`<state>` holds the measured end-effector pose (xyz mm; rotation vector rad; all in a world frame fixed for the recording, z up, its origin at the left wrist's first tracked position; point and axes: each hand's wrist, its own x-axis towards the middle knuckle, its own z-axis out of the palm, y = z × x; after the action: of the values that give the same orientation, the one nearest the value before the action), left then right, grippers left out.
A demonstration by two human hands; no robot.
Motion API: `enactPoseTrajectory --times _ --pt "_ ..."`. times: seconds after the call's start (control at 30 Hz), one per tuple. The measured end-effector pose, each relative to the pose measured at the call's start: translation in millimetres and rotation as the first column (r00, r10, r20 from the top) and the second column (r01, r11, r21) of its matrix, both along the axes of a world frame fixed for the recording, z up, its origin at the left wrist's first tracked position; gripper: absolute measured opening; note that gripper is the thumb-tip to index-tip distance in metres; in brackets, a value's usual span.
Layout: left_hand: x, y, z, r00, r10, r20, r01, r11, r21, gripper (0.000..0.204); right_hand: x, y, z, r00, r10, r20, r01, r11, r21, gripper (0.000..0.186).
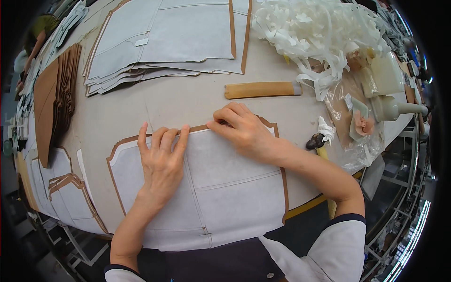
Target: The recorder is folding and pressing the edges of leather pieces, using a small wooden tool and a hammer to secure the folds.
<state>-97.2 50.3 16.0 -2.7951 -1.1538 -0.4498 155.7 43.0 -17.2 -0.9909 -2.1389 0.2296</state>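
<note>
White fabric panel (235, 197) with brown edging (284, 190) lies flat on the surface (188, 96), right under my feed. Left hand (164, 152) is resting on its far edge, fingers spread, nothing gripped. Right hand (242, 129) is narrowed to a pinch at that same edge, though I honestly can't tell if cloth's caught in it. Tan strip (258, 90) sits just beyond.

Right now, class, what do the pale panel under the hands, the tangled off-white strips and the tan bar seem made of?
Pale panel: perhaps matt backed leather or fabric; seams cross it, brown shows at its edges.
Tangled off-white strips: thin film or paper, hard to tell; they curl loosely, slightly translucent.
Tan bar: possibly wood or tape-wrapped; its surface looks smooth.
</note>
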Motion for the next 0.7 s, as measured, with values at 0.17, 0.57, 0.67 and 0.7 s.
enactPoseTrajectory --times 0.17,0.57,0.67,0.7 --pt "0.6 -2.2 -4.3 1.0 -0.004 0.009 0.004 1.0 0.027 0.053 19.9 -8.0 2.9 0.998 -0.037 0.046 0.038 0.999 -0.03 0.037" --pt "50.4 -3.9 3.5 0.99 -0.061 0.127 0.075 0.991 -0.111 0.05 50.3 -26.8 5.3 0.991 -0.12 0.062 0.126 0.985 -0.121 0.041" --pt "89.4 -3.4 -0.6 0.953 -0.109 0.284 0.162 0.972 -0.17 0.054 48.4 -23.6 20.3 0.97 -0.236 -0.066 0.212 0.944 -0.253 0.034" --pt "100.4 -2.0 -3.2 0.951 -0.117 0.287 0.171 0.97 -0.173 0.054 58.2 -27.7 22.8 0.967 -0.245 -0.064 0.221 0.941 -0.255 0.034"
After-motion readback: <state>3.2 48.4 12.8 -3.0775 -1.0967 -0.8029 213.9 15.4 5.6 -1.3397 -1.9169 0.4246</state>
